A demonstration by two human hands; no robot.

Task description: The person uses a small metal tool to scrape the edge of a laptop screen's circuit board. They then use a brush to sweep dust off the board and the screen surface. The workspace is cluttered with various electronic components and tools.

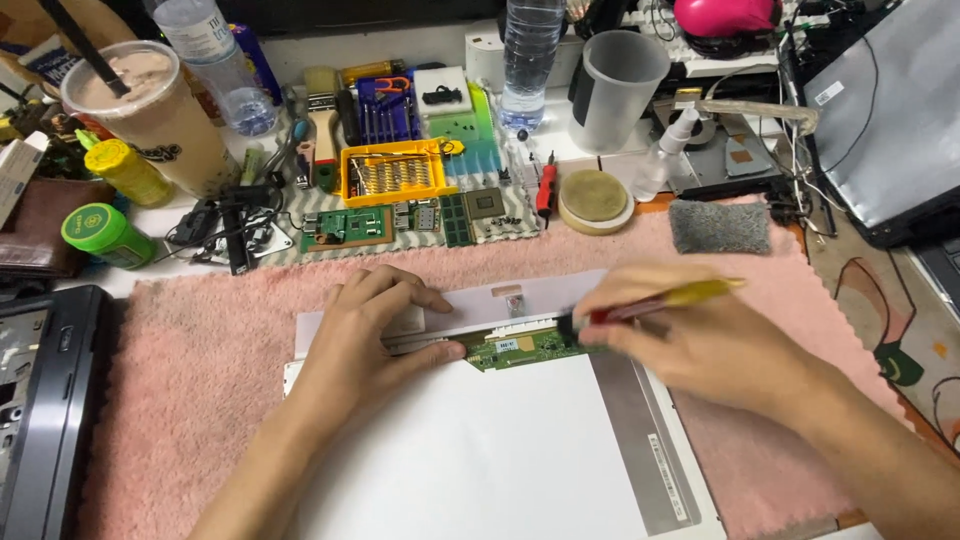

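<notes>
A flat white display panel point(480, 440) lies face down on a pink towel point(190, 370), with a narrow green circuit strip point(525, 347) along its top edge. My left hand point(365, 335) presses down on the panel's upper left edge, thumb next to the green strip. My right hand point(690, 335) grips a red and yellow brush point(660, 300), blurred by motion, with its dark tip at the right end of the green strip. A grey band point(640, 440) runs down the panel's right side.
Behind the towel lie a yellow bit case point(392, 172), small green circuit boards point(345, 227), a red screwdriver point(546, 187), a round tin point(594, 199), a grey sponge point(720, 226), water bottles point(528, 60), an iced drink cup point(150, 110) and a clear plastic cup point(617, 88). A laptop point(890, 120) sits far right; a dark laptop base point(45, 400) left.
</notes>
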